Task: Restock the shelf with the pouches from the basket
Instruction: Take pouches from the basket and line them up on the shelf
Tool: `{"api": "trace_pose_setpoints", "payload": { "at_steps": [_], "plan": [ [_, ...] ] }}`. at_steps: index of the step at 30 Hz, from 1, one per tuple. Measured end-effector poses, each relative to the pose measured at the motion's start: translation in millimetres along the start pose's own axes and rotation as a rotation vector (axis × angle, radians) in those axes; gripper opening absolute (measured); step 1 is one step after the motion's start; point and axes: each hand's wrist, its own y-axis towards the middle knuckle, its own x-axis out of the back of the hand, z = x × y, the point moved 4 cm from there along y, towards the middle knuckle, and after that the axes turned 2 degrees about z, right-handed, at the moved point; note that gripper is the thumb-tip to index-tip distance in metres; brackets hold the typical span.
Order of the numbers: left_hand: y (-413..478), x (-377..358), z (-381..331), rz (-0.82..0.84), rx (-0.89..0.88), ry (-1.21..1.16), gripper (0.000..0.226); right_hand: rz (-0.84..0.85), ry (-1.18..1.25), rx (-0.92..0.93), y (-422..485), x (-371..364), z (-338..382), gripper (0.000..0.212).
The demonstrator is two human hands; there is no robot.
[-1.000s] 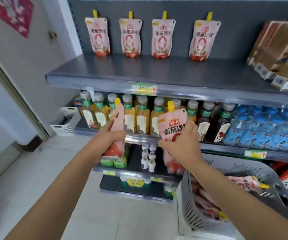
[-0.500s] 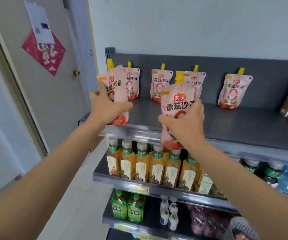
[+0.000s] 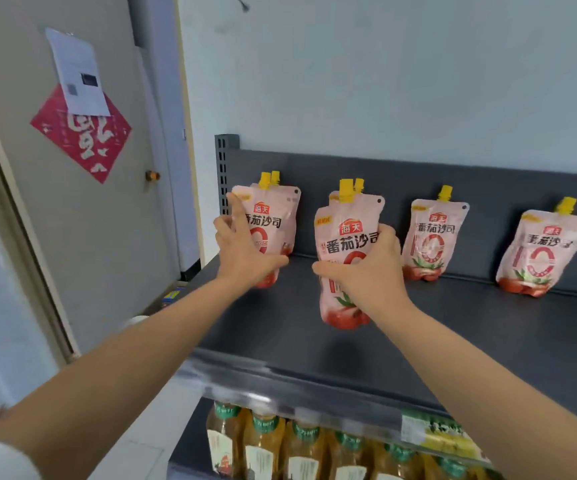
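Grey shelf (image 3: 453,341), left end: my left hand (image 3: 245,258) grips left pouch (image 3: 269,216), right hand (image 3: 366,271) grips right pouch (image 3: 346,230). Advise seating bases flat, spouts up, before release.

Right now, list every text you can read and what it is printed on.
"海天": red logo on the right-hand pouch and the left-hand pouch; blurrier on the shelf pouches.
"番茄沙司": below that logo on each.
"0": large red numeral beneath, partly covered by the right hand.
Red door poster: blurred, unreadable.
White sheet above it: too small.
Shelf price tag, bottle labels: blurred.
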Motion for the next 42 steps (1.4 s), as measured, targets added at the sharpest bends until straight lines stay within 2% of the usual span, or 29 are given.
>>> {"api": "trace_pose_setpoints", "payload": {
  "at_steps": [6, 10, 12, 19, 22, 28, 31, 35, 38, 42],
  "plan": [
    [32.6, -27.1, 18.7, 0.024, -0.028, -0.094, 0.144, -0.015, -0.027, -0.004, 18.2, -33.8, -6.1, 0.091],
    [47.0, -36.1, 21.5, 0.065, -0.068, -0.186, 0.147, -0.033, -0.063, -0.024, 25.1, -54.5, -8.0, 0.109],
    [49.9, -34.7, 20.9, 0.073, -0.075, -0.225, 0.148, -0.055, -0.068, -0.021, 28.7, -60.7, -7.3, 0.111],
    [51.1, -21.1, 41.8, 0.267, -0.222, -0.176, 0.151, -0.132, -0.073, -0.029, 40.1, -81.0, -9.5, 0.093],
    [50.3, -17.7, 46.7, 0.297, -0.284, -0.137, 0.146, -0.157, -0.044, -0.045, 44.7, -91.2, -9.4, 0.090],
    [52.5, -16.9, 43.2, 0.325, -0.352, -0.043, 0.132, -0.193, -0.038, -0.039, 43.8, -109.8, -1.2, 0.097],
    [51.8, -0.4, 50.6, 0.295, -0.407, 0.053, 0.127, -0.201, -0.047, -0.033, 42.9, -118.5, 1.9, 0.098],
    [56.5, 32.2, 67.2, 0.249, -0.414, 0.197, 0.133, -0.211, -0.031, -0.039, 43.3, -130.7, 8.1, 0.095],
    [56.1, 52.2, 76.2, 0.184, -0.401, 0.348, 0.126, -0.214, -0.045, -0.029, 45.9, -141.5, 12.4, 0.090],
    [46.4, 68.8, 67.0, 0.139, -0.473, 0.444, 0.117, -0.223, -0.063, -0.036, 51.7, -150.1, 14.7, 0.098]
  ]
}}
